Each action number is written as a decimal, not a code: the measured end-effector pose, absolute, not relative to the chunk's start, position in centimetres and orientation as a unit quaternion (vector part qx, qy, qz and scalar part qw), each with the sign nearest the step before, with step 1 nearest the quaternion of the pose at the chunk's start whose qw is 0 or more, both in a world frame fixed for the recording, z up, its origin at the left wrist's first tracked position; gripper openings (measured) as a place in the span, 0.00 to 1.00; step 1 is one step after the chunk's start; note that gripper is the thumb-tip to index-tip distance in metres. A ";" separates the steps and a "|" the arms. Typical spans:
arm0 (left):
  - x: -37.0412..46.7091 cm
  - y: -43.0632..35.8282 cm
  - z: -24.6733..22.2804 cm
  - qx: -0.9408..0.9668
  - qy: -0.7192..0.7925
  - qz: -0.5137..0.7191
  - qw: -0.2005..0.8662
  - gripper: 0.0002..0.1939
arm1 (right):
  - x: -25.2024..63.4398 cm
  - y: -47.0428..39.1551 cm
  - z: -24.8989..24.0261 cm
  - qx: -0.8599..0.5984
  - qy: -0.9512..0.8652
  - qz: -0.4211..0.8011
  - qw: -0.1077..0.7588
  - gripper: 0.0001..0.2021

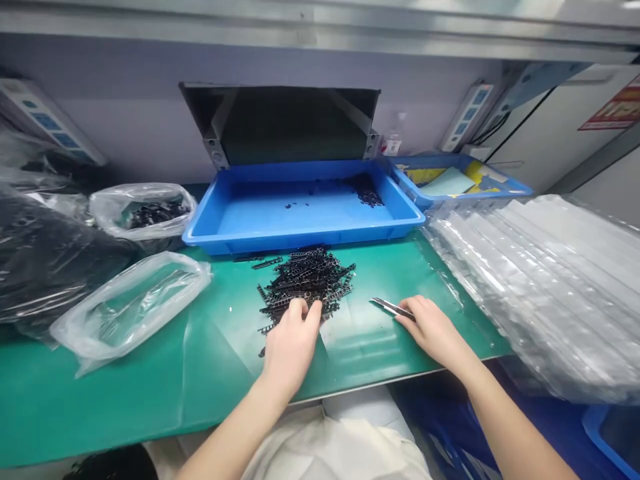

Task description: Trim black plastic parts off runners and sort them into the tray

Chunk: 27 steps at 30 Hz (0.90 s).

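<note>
A heap of thin black plastic strips with ladder-like openings (313, 273) lies on the green tabletop. At its near edge, the bent fingers of my left hand (293, 340) touch the strips. Thumb and index curl in towards each other, and what sits between them, if anything, is hidden. To the right of the heap, my right hand (425, 327) is closed around a slim pointed tool (387, 307) with a silver tip and black sides. Its tip points left towards the heap, apart from it. A few loose strips (267, 263) lie at the heap's far left.
Behind the heap stands a blue tray (300, 235) with small black pieces in its right corner. On the left are two clear-bag-lined containers (135, 313) and black plastic bags (50, 253). Stacked clear plastic trays (540, 287) cover the right side. Another blue tray (500, 190) stands behind them.
</note>
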<state>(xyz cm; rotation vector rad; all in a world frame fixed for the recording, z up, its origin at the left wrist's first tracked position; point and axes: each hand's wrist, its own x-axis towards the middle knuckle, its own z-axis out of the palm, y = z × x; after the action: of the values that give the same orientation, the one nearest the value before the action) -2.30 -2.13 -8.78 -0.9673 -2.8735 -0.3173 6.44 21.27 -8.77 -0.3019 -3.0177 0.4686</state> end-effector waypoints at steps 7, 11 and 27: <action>-0.7 -2.7 -7.7 -0.287 -0.808 -0.409 -0.314 0.13 | 6.2 17.8 -8.7 -0.142 -0.858 0.493 -0.021 0.08; -1.8 -2.1 -7.6 -0.262 -0.735 -0.444 -0.440 0.13 | 5.1 14.3 -8.8 -0.153 -0.679 0.708 -0.120 0.10; 0.1 -3.8 -9.2 -0.079 -0.617 -0.623 -0.475 0.16 | 2.5 11.2 -9.1 -0.189 -0.561 0.796 -0.131 0.21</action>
<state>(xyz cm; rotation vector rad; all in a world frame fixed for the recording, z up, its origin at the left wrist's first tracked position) 0.05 -3.77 -9.22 -0.3725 -2.8951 -2.9235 2.53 11.19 -9.15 -0.6489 -1.9245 2.7316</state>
